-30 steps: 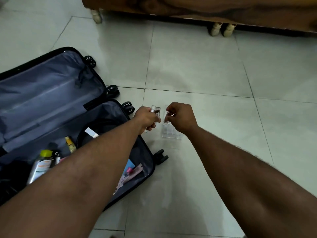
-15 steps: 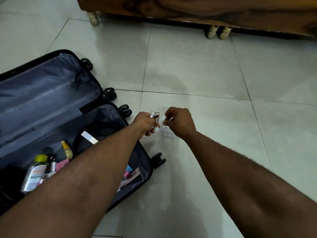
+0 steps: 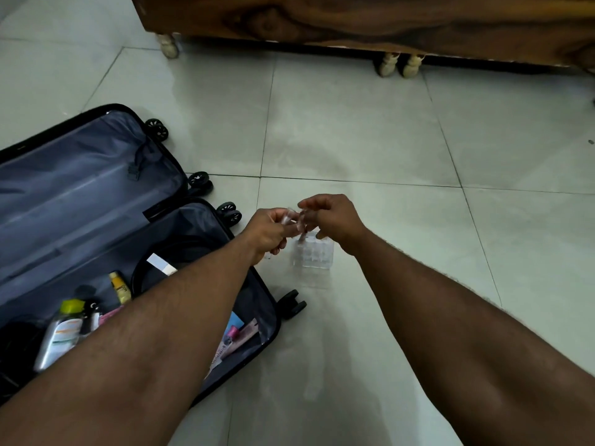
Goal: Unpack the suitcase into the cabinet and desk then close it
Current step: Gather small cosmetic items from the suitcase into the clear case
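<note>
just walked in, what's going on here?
A person is mid-unpack on a tiled floor. The suitcase lies open at the left, toiletry bottles and tubes still inside. The left hand and the right hand each pinch small items, blurred, right above a clear compartmented organizer standing on the floor beside the case.

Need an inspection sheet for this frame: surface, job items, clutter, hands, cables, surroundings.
Surface: pale tiled floor, glossy.
Job's things: suitcase lies open on the floor; bottle with green cap, yellow tube and sachets inside. Clear gridded organiser stands on the floor beside it.
Clutter: nothing seen.
Grips: left hand pinches a small clear item; right hand pinches another over the organiser; both blurred.
Cables: black loop in the suitcase, possibly a cord.
Surroundings: wooden furniture on pale feet.
</note>
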